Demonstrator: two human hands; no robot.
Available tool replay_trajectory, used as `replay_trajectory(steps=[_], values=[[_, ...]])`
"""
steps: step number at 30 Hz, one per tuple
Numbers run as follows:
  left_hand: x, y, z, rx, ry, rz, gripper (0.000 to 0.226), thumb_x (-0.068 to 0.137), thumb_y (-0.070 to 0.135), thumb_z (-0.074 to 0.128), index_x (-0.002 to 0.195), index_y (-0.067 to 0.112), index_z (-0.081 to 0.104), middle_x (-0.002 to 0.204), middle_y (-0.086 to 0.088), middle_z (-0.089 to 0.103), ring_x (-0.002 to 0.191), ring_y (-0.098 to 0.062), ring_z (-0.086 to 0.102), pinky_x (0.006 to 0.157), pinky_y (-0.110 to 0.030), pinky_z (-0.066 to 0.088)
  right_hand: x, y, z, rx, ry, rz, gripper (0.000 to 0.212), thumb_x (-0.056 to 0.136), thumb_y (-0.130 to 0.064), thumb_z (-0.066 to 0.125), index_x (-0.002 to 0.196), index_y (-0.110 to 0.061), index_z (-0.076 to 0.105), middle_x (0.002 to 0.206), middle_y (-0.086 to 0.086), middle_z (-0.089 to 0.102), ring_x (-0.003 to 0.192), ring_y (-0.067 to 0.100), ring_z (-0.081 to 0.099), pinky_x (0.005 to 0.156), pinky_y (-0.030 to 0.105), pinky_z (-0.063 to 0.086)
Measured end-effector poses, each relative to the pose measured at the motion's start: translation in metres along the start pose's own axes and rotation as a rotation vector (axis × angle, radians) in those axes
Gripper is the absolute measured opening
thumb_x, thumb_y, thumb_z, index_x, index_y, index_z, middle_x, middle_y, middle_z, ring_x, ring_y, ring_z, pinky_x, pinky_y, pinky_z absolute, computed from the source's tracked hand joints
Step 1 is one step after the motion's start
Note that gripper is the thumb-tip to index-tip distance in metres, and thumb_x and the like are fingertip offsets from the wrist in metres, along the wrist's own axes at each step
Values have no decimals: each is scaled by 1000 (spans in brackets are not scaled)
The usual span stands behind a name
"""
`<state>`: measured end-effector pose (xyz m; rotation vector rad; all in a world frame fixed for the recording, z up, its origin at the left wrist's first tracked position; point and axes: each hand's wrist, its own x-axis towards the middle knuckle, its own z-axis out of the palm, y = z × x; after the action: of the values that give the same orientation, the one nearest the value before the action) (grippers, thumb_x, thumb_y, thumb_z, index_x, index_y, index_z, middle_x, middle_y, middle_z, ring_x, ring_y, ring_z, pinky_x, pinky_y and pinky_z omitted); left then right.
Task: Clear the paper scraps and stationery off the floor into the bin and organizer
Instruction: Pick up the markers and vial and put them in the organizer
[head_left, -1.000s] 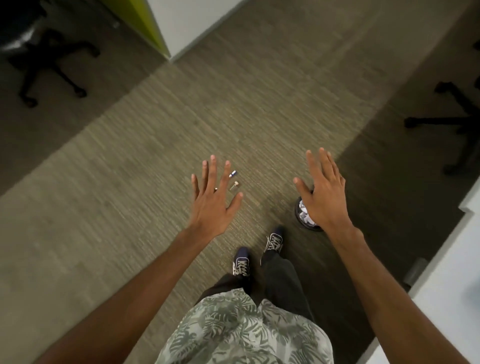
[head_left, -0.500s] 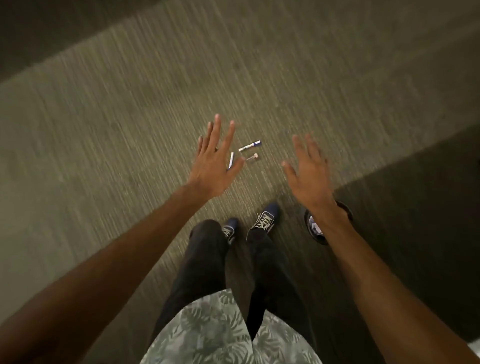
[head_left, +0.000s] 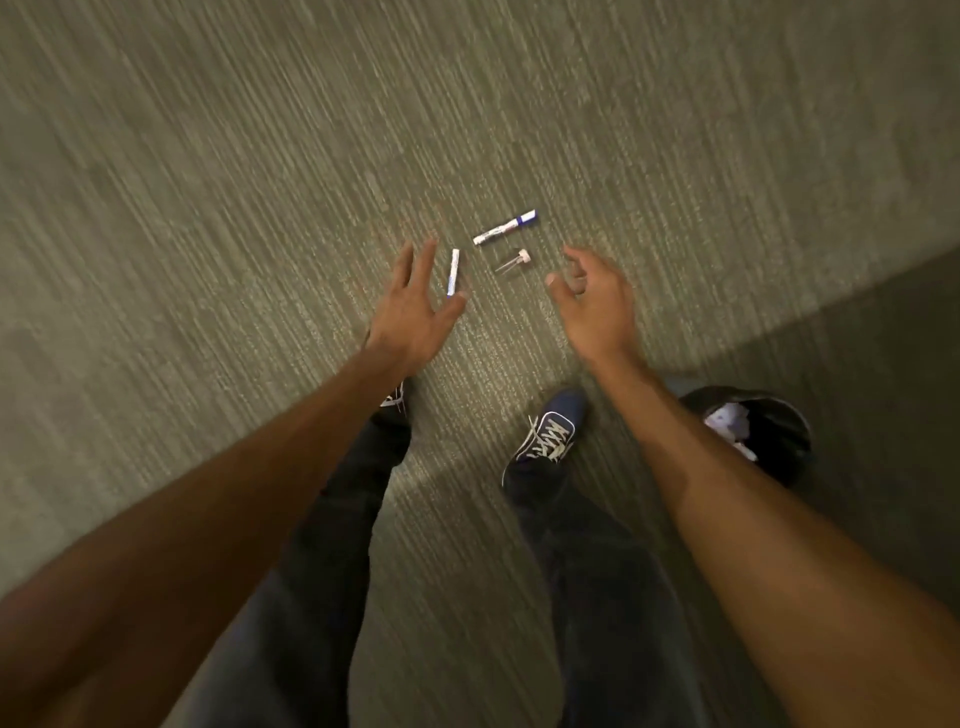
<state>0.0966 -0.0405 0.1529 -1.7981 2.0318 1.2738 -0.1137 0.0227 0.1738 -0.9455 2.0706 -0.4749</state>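
A striped grey-green carpet (head_left: 260, 182) fills the view, seen from above, with a darker band toward the lower right. The person's two bare forearms reach forward over dark trousers and a blue laced shoe (head_left: 545, 436). At the right edge, just behind the right forearm, a black bin (head_left: 779, 431) stands on the carpet with white paper scraps (head_left: 727, 418) inside.

The left hand (head_left: 415, 306) is spread wide, palm down, holding nothing. The right hand (head_left: 597, 296) is loosely cupped, fingers curled and partly apart, also holding nothing.

Three small things lie on the carpet between the hands. A white marker with a blue band (head_left: 505, 227) lies farthest away, its long axis slanting up to the right. A smaller white pen (head_left: 453, 272) lies nearly straight up and down, just beside the left thumb; whether they touch cannot be told. A small pin with a pale head (head_left: 514, 261) points down to the left.
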Motion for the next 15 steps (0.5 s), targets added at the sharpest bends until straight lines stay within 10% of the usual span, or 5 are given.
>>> replay_trajectory(steps=[4, 15], values=[[76, -52, 58, -89, -102, -203, 86, 92, 42, 63, 158, 20, 12, 163, -16, 15, 148, -36, 24, 118, -47, 27, 66, 47, 77, 148, -14, 239, 39, 88, -21, 74, 122, -4, 63, 89, 15, 68, 87, 39, 69, 85, 53, 55], [256, -134, 176, 69, -43, -222, 84, 83, 41, 75, 142, 1, 32, 145, -21, 43, 132, -37, 47, 105, -45, 41, 212, 136, 234, 303, 141, 489, 52, 83, -25, 81, 122, -4, 52, 115, 17, 67, 96, 36, 71, 81, 53, 59]])
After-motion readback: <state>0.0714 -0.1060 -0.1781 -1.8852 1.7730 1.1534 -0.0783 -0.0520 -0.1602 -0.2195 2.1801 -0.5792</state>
